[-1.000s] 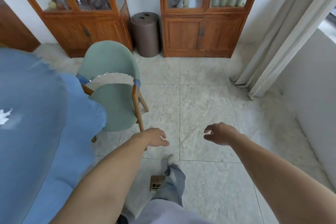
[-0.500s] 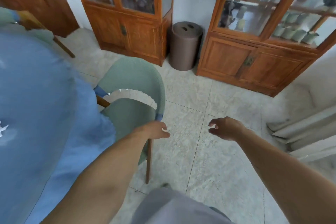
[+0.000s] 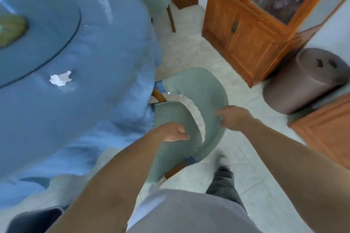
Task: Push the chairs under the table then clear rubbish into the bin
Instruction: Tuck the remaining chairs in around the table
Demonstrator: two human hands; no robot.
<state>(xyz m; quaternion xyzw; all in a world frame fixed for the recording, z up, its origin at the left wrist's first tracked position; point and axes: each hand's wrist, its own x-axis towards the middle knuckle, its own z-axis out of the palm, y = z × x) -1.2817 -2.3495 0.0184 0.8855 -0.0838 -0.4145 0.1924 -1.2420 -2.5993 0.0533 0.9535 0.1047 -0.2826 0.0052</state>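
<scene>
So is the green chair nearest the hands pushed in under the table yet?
Not yet. The green chair has most of its seat and whole backrest clear of the blue tablecloth.

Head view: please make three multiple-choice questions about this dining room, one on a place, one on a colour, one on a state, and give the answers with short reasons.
1. Where does the crumpled white paper lie?
A. on the floor
B. on the blue tablecloth
C. on the chair seat

2. What colour is the nearest chair?
A. pale green
B. red
C. black

3. What is the state of the right hand?
A. it carries the paper
B. it grips a cabinet handle
C. it holds nothing, fingers loosely curled at the chair's backrest

Answers:
1 B, the paper rests on the cloth near the table edge.
2 A, its seat and back are pale green fabric.
3 C, nothing is in its grip; the left hand is also empty, over the seat.
</scene>
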